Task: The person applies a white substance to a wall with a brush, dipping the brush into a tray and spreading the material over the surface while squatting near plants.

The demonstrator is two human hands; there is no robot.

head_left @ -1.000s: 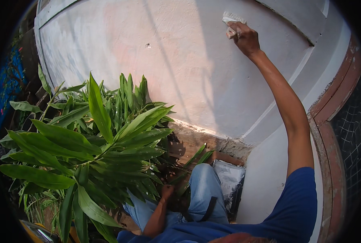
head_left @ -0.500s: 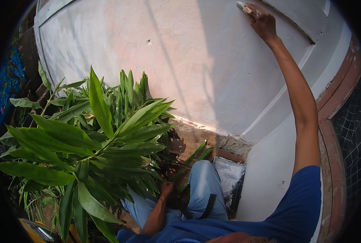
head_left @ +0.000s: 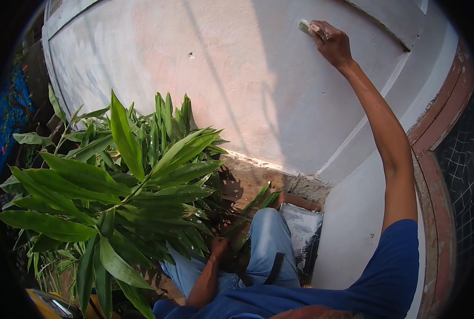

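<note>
on the handle of the brush, a reddish patch, too small to make out as print; on the tray, white smears and streaks above a dark side. reaches high and forward with right hand, with forearm slanting up and leftward from a slightly bent elbow, above a blue sleeve. closed around the brush handle, with white flecks about the fingers and with bristles pointing left. holds the brush up at the shaded part of the wall, right of the slanting edge of sunlight and below left of the raised band; cannot tell whether pressing bristles to the surface or holding them just off. has left hand low between the legs of the jeans, close beside the plant, with fingers seemingly curled in, in shade; cannot tell if gripping anything there. just beyond the bent right knee, near the foot of the wall, the paint-streaked tray, well apart from the brush. across the right thigh, a black strap. farther right, reddish trim and dark mesh; in the sunlit plaster, a small chip.
</note>
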